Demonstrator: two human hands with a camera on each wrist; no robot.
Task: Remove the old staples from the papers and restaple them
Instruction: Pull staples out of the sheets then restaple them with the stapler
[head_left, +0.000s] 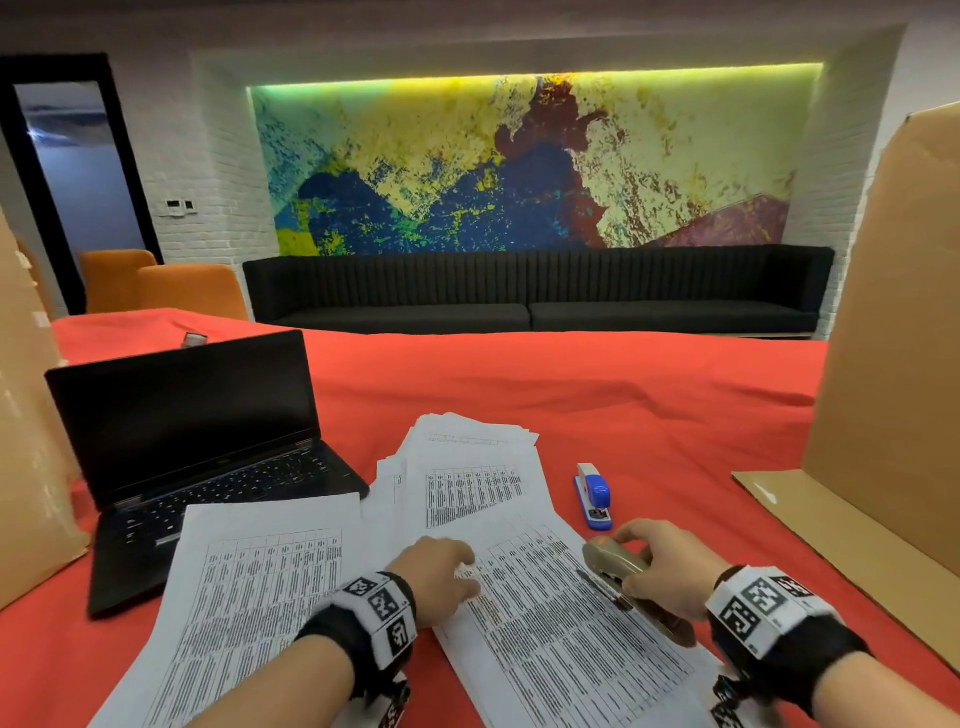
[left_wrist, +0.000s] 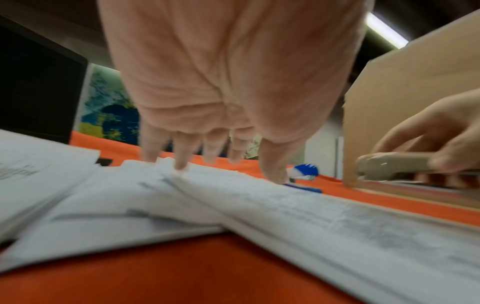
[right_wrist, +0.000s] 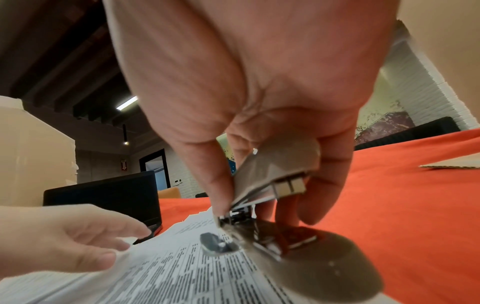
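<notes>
While gripped, beige stapler (head_left: 626, 579) over papers (head_left: 545, 639)

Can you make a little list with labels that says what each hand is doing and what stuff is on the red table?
left hand: fingers spread, pressing on the papers
right hand: grips the beige stapler at the papers' right edge
beige stapler: top lifted, mouth open
blue stapler: lies untouched on the red cloth, beyond the right hand
laptop: open, screen dark, left of the papers
cardboard: stands at the right
</notes>
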